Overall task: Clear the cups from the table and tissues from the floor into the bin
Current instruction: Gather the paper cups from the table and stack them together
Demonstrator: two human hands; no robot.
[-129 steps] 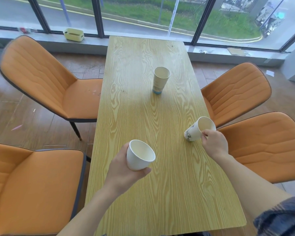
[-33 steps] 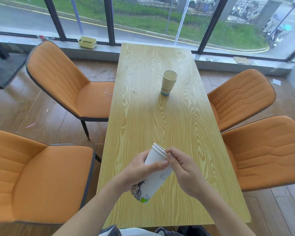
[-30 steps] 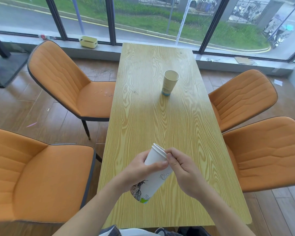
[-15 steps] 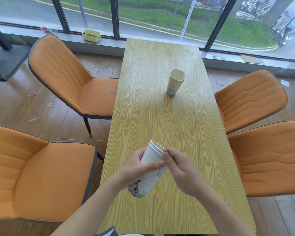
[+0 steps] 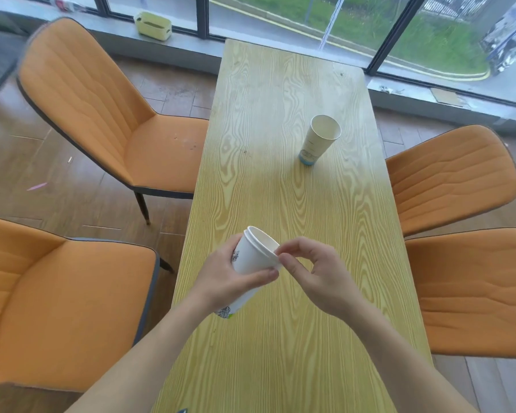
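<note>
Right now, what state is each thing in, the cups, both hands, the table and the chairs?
Stacked white cups: nested, tilted, held above the table.
Left hand: wrapped around the stacked cups.
Right hand: fingertips pinching the stack's rim.
Beige cup: upright on the table, open, looks empty, untouched.
Table: bears only the beige cup.
Orange chairs: four, unoccupied.
Yellow box: on the windowsill.

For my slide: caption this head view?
Left hand holds nested cups, right hand pinches rim; one cup remains on table.
</note>
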